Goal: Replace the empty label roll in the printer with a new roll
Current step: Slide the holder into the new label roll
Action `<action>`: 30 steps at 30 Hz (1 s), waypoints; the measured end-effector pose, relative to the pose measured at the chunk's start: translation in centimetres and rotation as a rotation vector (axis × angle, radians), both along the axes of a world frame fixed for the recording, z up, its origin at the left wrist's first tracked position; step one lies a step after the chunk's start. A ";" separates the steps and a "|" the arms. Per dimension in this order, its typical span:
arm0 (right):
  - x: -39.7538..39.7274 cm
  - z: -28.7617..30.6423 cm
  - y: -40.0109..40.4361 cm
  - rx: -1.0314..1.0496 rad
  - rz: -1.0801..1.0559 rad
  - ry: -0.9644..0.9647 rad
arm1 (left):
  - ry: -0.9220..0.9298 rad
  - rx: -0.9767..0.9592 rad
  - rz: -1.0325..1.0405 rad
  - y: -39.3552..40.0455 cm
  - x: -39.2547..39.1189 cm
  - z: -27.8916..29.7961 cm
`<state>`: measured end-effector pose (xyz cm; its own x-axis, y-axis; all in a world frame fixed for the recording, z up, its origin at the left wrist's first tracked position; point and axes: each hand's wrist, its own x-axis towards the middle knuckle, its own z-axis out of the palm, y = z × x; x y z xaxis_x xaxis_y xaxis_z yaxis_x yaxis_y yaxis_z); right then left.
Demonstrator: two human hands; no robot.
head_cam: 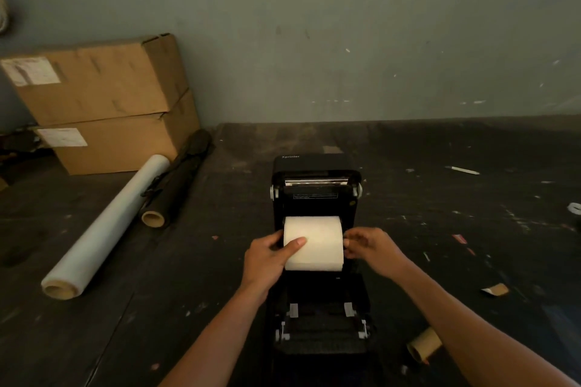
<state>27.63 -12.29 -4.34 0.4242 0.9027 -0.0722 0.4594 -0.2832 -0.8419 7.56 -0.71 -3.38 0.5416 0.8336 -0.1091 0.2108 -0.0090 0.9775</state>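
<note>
Dark, scuffed and paint-flecked, the work surface (440, 229) runs back to a plain grey-green wall (345, 25). Near its middle sits a black label printer (316, 195), its lid swung open and standing upright at the back, the word "Xprinter" on the top edge.

Held in the open bay of the printer is the new label roll (312, 243), a fat white cylinder lying on its side with its axis across the printer. The left hand (267, 261) grips the roll's left end, fingers curled behind it and the thumb pressed flat across the white front face. The right hand (367, 245) is at the roll's right end, fingers bent and bunched against the side of it; whether they pinch the roll's core or a part of the printer cannot be told. Both forearms reach in from the near edge.

Just in front of the roll, the printer's lower tray (320, 327) lies open, with pale guide tabs at either side.

Right of the printer's near corner lies an empty cardboard core (424, 347), tipped on its side on the surface. Further right of the printer is a torn scrap of brown card (496, 290), and well back to the right a white pen-like stick (462, 170).

Left of the printer lie two long rolls at a slant: a clear film roll (107, 226) and, between it and the printer, a black roll (176, 182) with a cardboard tube end. Behind those, against the wall, two cardboard boxes (107, 104) are stacked, each with a pale sticker.
</note>
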 end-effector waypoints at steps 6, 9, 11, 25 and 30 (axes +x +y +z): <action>0.6 -1.4 -0.2 -0.101 0.102 -0.239 | 0.166 0.170 -0.031 -0.5 0.2 -1.9; 0.6 -1.9 -0.4 -0.100 0.155 -0.354 | 0.181 0.175 -0.018 -0.9 0.1 -2.9; 0.7 -2.1 -0.4 -0.102 0.191 -0.412 | 0.171 0.183 -0.014 -1.4 0.0 -3.1; 1.0 -2.7 -0.9 -0.054 0.195 -0.492 | 0.180 0.314 -0.014 -1.9 0.2 -4.3; 0.6 -3.2 -0.8 -0.050 0.166 -0.521 | 0.179 0.360 -0.036 -1.7 0.0 -5.0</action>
